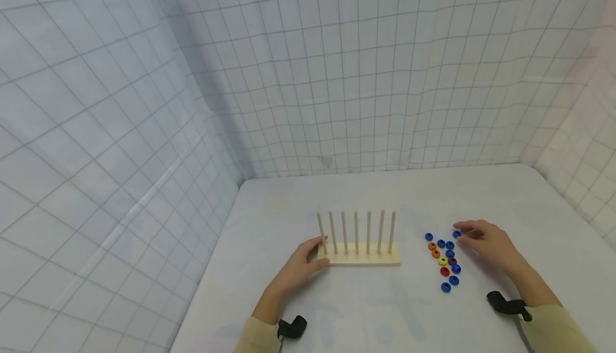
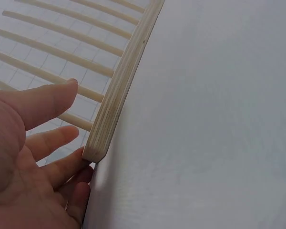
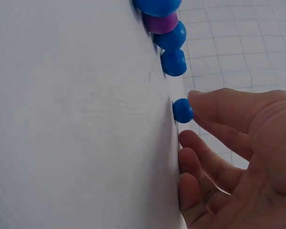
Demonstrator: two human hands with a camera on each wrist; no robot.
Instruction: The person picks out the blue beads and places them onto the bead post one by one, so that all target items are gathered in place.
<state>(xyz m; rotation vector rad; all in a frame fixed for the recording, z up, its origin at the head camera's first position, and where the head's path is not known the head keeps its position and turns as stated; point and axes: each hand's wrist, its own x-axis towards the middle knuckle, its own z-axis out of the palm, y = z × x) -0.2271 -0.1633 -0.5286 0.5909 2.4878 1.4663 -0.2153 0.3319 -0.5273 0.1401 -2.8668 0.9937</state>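
A pale wooden peg rack [image 1: 360,256] with several upright pegs stands mid-table. My left hand [image 1: 317,251] rests at its left end. In the left wrist view the straight fingers [image 2: 62,167] touch the end of the base [image 2: 115,95], and the thumb hovers by the nearest peg. Right of the rack lies a cluster of small rings [image 1: 445,261], mostly blue, with orange, yellow, purple and red ones. My right hand [image 1: 466,238] reaches over its far end. One fingertip [image 3: 200,98] touches a lone blue ring [image 3: 183,110] while the other fingers stay loose and apart.
The white table [image 1: 366,198] is enclosed by white gridded walls at the back and both sides. More blue rings and a purple ring [image 3: 161,23] lie just beyond the touched one. Black wrist mounts [image 1: 505,305] sit on both sleeves.
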